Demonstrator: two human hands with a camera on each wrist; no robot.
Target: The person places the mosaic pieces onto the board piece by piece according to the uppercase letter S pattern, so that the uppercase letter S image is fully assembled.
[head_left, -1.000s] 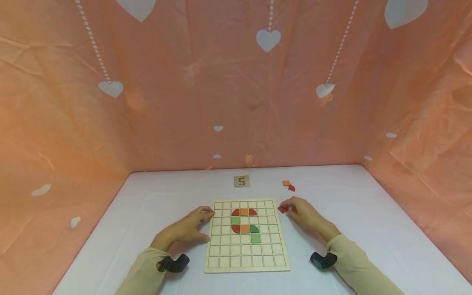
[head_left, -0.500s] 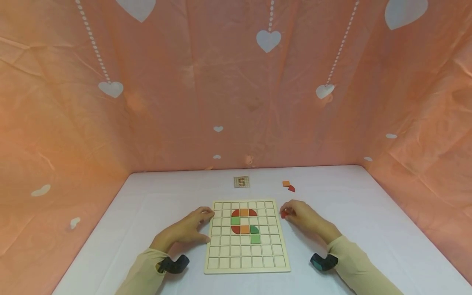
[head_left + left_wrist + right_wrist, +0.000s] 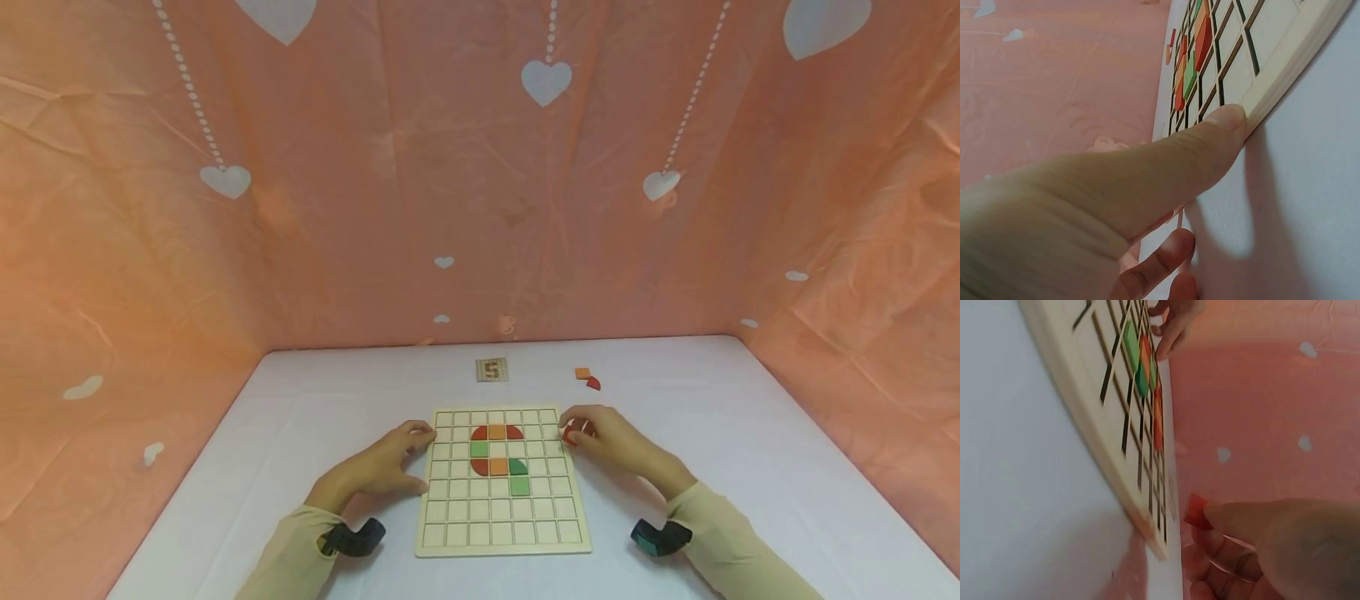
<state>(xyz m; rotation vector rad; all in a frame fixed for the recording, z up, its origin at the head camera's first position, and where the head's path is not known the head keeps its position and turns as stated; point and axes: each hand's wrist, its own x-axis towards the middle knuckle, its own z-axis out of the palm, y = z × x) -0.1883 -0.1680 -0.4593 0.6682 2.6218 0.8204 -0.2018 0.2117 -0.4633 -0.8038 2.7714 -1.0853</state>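
Observation:
A pale wooden grid board (image 3: 457, 533) lies in front of me, with red, orange and green tiles forming a curved figure in its cells. A dark green quarter-round tile (image 3: 517, 467) and a light green square tile (image 3: 520, 486) end that figure. My left hand (image 3: 375, 462) rests at the board's left edge, thumb and fingers spread apart; the left wrist view shows the thumb touching the rim. At the upper right edge, my right hand (image 3: 618, 442) pinches a red tile (image 3: 1196, 510) between thumb and fingers, partly covered by them.
Beyond the board lies a small square card (image 3: 492, 370) with a brown figure on a grid. To its right, an orange square tile (image 3: 582, 373) and a red quarter-round tile (image 3: 593, 383) lie together on the white tabletop (image 3: 352, 375). A heart-patterned cloth (image 3: 510, 208) encloses the table.
My right hand, with the red tile, has come slightly toward me and then left to the board's right edge. The left hand and the board have stayed put.

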